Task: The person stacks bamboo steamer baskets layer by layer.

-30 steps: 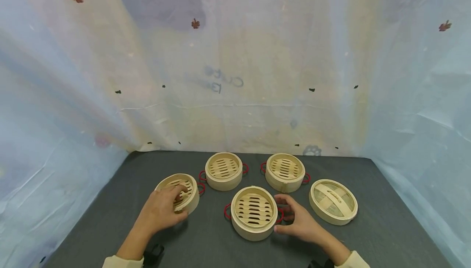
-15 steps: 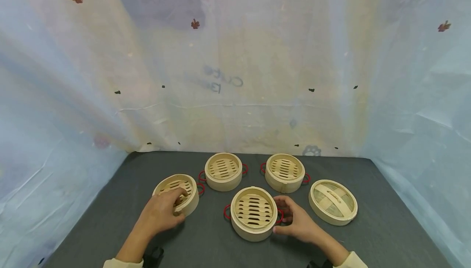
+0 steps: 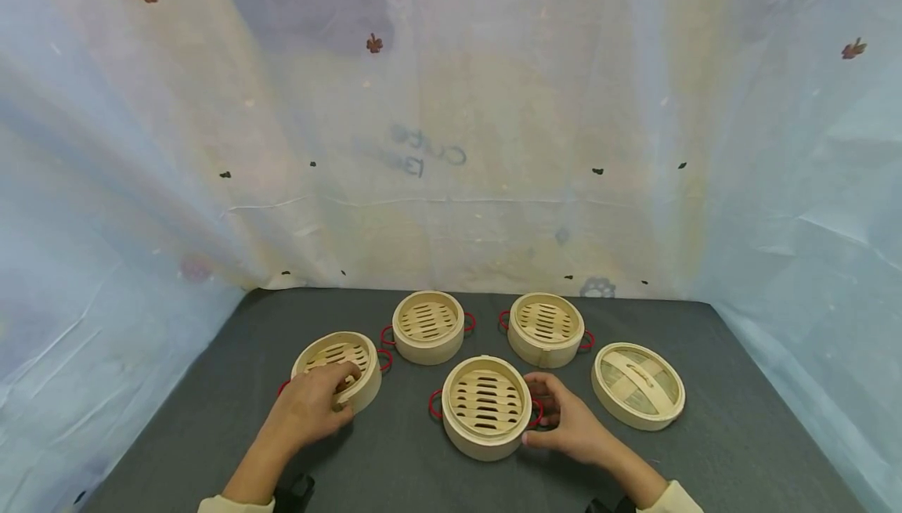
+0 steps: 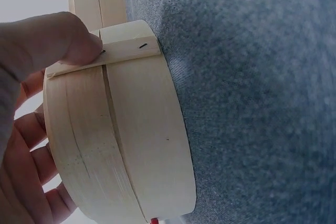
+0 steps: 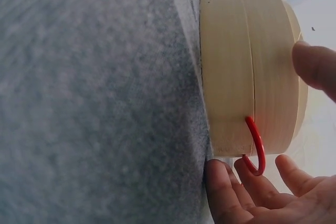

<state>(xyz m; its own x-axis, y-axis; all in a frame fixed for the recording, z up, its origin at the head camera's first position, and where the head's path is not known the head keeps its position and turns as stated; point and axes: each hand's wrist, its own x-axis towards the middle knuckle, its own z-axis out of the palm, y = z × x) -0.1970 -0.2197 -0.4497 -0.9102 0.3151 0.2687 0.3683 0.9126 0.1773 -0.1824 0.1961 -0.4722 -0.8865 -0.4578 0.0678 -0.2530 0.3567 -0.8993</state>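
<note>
Pale blue sheeting (image 3: pixel 106 301) drops down the left edge of the frame, and dark grey cloth (image 3: pixel 423 485) spreads across the bottom. At the lower left, a cream sleeve (image 3: pixel 236 504) leads to the left hand (image 3: pixel 306 411), which grips the near wall of the left steamer (image 3: pixel 368 391), a round basket of pale wood with a slotted base. In the left wrist view the thumb presses a thin strip (image 4: pixel 128 52) fixed across the outer wall, while the fingers lie beyond the rim.

Just right of it, higher in the frame, stands the rear left steamer (image 3: pixel 428 353), its red loop handles sticking out either side. Lower, right of the middle, the centre steamer (image 3: pixel 482 449) stands upright on the cloth with a red handle at its left (image 3: pixel 435 406). Above and to its right is the rear right steamer (image 3: pixel 543 352), of the same kind.

Next comes the right hand (image 3: pixel 574 425), cupped round the right side of the centre steamer: thumb at the near wall, bent fingers past the red handle (image 5: pixel 257 148). Farther right, near that hand but apart from it, a round lid (image 3: pixel 637 388) lies with its crossband uppermost.
</note>
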